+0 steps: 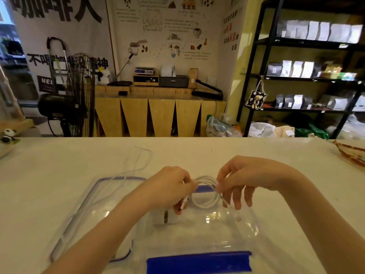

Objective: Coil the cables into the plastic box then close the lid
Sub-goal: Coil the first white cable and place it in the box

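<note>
A clear plastic box (197, 238) with blue clips stands open on the white table, near me. Its clear lid (92, 198) with a blue-edged rim lies flat to the left of it. Above the box's far side I hold a white cable (206, 192) wound into a small coil. My left hand (169, 186) pinches the coil's left side, with a plug end sticking out below the fingers. My right hand (235, 180) pinches the right side. A second white cable (138, 161) lies loose on the table and runs across the lid.
A small white item with a dark stripe (166, 216) sits inside the box. A patterned tray edge (351, 155) is at the table's far right, a panda toy (7, 135) at the far left. Behind the table stand a fan, counter and shelves.
</note>
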`<state>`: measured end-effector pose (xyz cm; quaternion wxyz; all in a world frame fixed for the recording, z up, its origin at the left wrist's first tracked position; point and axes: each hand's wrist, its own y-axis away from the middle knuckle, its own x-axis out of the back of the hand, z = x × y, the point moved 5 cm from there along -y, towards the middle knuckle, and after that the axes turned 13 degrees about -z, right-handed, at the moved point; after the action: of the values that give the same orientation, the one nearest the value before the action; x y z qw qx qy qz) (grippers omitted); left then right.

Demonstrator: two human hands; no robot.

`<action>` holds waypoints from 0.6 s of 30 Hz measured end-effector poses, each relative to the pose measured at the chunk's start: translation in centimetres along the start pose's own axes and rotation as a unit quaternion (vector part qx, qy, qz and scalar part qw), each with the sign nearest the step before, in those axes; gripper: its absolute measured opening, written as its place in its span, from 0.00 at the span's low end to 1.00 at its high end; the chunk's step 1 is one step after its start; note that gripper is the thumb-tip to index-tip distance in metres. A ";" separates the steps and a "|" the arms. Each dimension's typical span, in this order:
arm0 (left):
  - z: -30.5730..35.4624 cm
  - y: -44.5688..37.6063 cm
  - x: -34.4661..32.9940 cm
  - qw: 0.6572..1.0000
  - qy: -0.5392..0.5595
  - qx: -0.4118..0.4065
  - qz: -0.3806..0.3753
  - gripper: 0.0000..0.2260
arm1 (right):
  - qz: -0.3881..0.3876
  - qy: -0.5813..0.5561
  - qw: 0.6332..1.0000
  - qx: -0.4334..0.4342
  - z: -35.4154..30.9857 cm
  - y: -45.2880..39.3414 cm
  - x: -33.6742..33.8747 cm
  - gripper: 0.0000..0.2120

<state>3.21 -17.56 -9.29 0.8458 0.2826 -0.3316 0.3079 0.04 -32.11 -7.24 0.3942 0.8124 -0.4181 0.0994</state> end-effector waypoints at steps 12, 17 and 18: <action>1.2 -3.0 -4.1 0.984 -0.105 0.080 -0.117 0.12 | 0.056 0.240 0.961 -0.124 0.3 -0.5 -1.7 0.09; 1.9 -4.8 -4.1 0.975 -0.163 0.099 -0.111 0.16 | 0.092 0.340 0.922 -0.161 0.3 -2.1 -2.2 0.04; 1.9 -5.1 -4.2 0.975 -0.163 0.105 -0.110 0.16 | 0.089 0.357 0.913 -0.177 0.3 -2.3 -2.3 0.05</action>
<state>3.63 -23.52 -12.59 0.7746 0.4510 -0.3977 0.1961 0.28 -30.15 -9.81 0.6437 0.5991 -0.3310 0.3423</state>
